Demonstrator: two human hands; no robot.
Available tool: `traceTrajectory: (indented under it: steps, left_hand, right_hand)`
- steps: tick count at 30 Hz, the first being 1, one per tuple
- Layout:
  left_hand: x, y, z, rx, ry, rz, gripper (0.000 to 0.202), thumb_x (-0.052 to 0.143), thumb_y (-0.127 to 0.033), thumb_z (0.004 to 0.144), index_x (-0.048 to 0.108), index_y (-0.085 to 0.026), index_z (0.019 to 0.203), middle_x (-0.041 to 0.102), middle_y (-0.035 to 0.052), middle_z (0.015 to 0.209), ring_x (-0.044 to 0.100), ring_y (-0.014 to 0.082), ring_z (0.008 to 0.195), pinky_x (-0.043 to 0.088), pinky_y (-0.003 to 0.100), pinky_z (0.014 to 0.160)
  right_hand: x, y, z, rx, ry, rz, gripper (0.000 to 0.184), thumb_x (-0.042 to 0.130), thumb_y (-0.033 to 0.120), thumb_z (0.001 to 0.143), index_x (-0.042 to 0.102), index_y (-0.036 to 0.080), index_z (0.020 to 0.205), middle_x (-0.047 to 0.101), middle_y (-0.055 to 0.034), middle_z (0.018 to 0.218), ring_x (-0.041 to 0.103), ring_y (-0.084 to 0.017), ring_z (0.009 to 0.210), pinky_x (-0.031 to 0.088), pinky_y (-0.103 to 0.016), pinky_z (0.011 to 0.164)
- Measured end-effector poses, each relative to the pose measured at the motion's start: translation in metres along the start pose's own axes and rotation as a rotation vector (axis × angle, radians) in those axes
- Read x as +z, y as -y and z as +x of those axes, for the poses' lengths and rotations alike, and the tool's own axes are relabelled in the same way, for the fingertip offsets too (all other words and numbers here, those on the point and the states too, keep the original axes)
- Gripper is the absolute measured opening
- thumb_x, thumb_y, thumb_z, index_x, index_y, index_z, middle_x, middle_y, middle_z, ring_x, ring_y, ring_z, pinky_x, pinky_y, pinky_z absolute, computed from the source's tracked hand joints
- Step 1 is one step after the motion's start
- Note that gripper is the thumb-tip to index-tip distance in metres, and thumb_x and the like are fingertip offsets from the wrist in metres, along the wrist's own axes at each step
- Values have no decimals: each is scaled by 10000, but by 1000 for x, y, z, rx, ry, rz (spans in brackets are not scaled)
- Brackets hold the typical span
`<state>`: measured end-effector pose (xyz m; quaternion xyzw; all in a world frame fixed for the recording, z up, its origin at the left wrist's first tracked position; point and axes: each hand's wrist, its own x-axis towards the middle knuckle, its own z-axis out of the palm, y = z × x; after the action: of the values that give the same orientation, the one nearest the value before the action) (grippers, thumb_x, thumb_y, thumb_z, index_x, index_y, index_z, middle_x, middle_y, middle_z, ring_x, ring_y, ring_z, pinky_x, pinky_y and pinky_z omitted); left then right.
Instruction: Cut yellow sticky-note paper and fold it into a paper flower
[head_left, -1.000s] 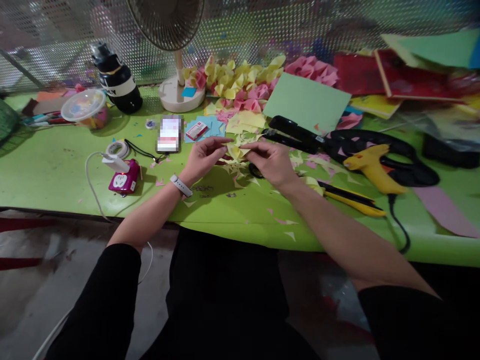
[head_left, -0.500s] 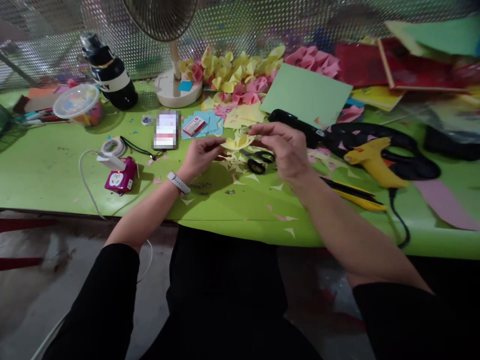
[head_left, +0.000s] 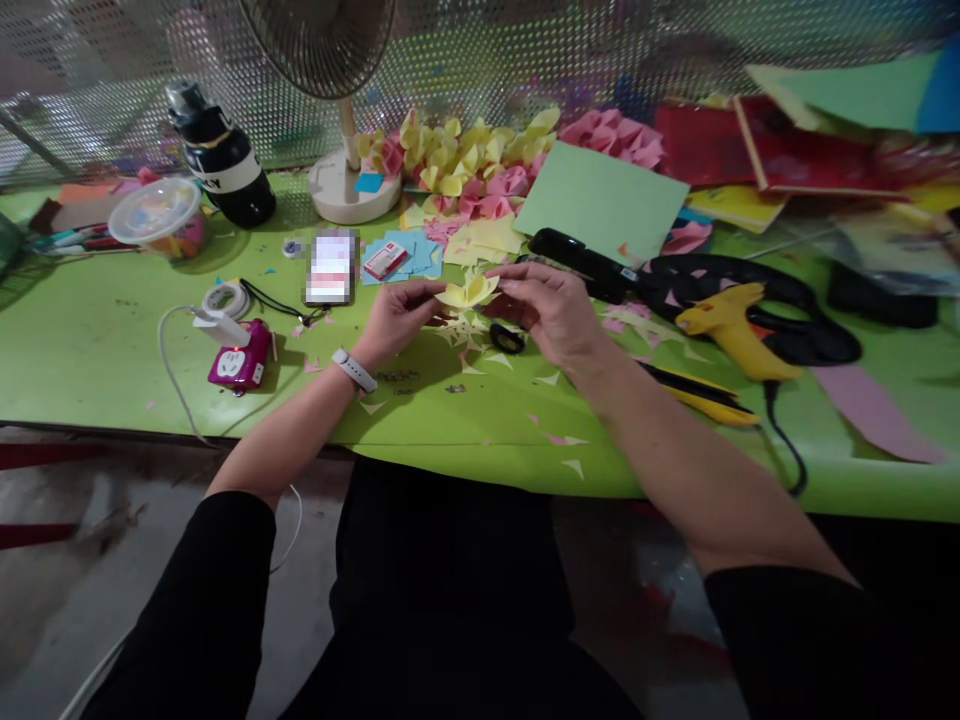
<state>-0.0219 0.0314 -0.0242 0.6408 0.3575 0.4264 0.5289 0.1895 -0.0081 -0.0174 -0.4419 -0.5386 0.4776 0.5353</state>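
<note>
A yellow paper flower (head_left: 469, 292) with curved petals is held up over the table between my two hands. My left hand (head_left: 401, 318) pinches its left petal between thumb and fingers. On the other side, my right hand (head_left: 551, 308) has its thumb and fingertips closed at the right petal. Beneath them lies a pair of scissors (head_left: 507, 339), of which one black handle loop shows and the rest is hidden by the right hand. Yellow paper scraps (head_left: 469, 362) are strewn around and under the hands.
Yellow and pink paper flowers (head_left: 457, 150) are heaped behind, beside a fan (head_left: 352, 195). At right lie a yellow glue gun (head_left: 731, 320) with a cord and a yellow-black cutter (head_left: 697, 395). A phone (head_left: 330, 268), a pink power adapter (head_left: 240, 358) and a bottle (head_left: 229, 165) stand left.
My right hand has moved left and slightly down, nearer my left hand. The flower now faces more upright, its petals spread, and one scissor loop has become covered. The view has shifted slightly.
</note>
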Motion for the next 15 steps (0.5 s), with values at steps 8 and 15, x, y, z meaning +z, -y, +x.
traceTrajectory:
  steps: [8,15]
  left_hand:
    - [-4,7,1,118,1,93,263,630,-115,819,754,-96,1051,777,93,964,749,120,785,645,248,770]
    - [-6,3,-2,210,-3,258,286,630,-161,833,761,-126,1085,774,112,1067,738,143,888,626,265,798]
  right_hand:
    - [-4,-3,3,96,2,36,189,688,396,847,769,249,935,769,-39,868,749,-200,762,655,-385,744]
    - [-2,-8,8,136,-4,22,166,821,353,739,732,228,802,742,-14,750,722,-168,636,654,-340,689]
